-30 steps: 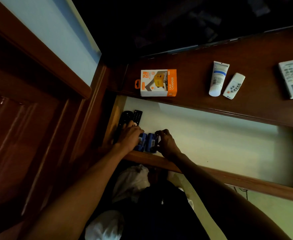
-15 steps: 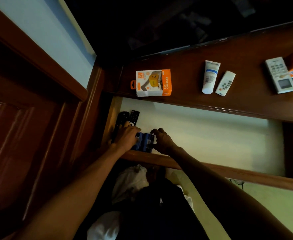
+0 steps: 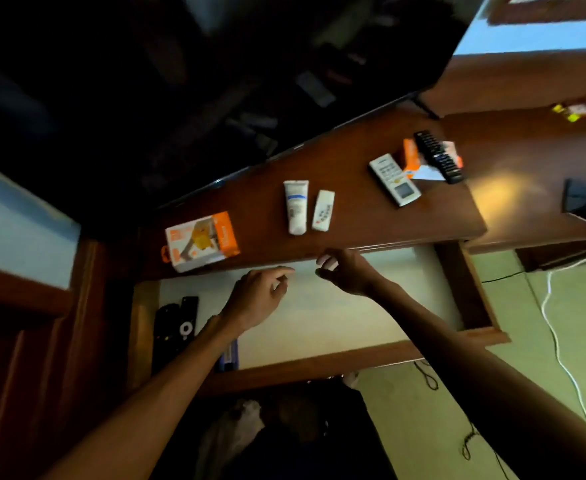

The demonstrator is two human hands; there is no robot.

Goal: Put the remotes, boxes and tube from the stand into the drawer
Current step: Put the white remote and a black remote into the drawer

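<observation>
Both your hands came up off the blue box (image 3: 231,355), left hand (image 3: 257,299) and right hand (image 3: 348,273) empty, fingers loosely curled, above the open wooden drawer (image 3: 319,363). Your forearm half hid that box. On the brown stand (image 3: 371,216), the white tube (image 3: 296,206) lay cap toward you, lengthwise front-to-back.

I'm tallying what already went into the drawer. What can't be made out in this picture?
- Blue box in the open wooden drawer, head view: mostly hidden by the left forearm.
- Black remotes in the drawer's dark corner: count unclear.
- Orange box on the stand: partly covered by a long black remote.
</observation>
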